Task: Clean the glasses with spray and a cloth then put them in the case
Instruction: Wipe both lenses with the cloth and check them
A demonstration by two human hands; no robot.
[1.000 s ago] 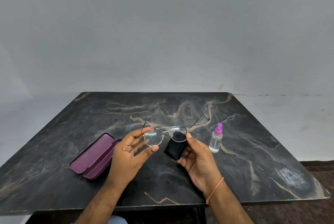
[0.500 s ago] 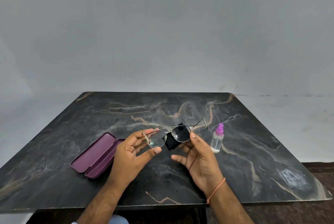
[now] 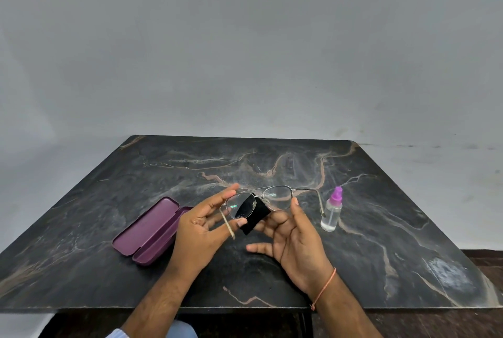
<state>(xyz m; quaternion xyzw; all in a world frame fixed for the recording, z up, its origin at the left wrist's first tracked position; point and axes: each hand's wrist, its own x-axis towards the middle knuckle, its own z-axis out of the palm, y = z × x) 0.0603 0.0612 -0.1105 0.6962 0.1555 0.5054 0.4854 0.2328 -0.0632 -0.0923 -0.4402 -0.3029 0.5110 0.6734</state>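
Currently the glasses [image 3: 276, 198] are held mid-frame above the table [image 3: 394, 242], long axis left to right. The left hand [image 3: 201, 226] pinches the left lens rim. The right hand [image 3: 296, 239] is nearer the cloth [image 3: 255, 216] behind that lens, its fingers spread; whether it grips the cloth cannot be told.

Mid-frame, left hand [image 3: 201, 231] and right hand [image 3: 296, 250] hold the glasses [image 3: 277, 198], a black cloth [image 3: 258, 215] behind one lens. Purple case [image 3: 149, 228] lies open at left, spray bottle [image 3: 331, 212] stands at right.

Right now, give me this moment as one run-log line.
phase: wiping lenses | left hand: pinches glasses | right hand: thumb on rim, fingers under cloth | spray bottle: upright on table | case: open, empty
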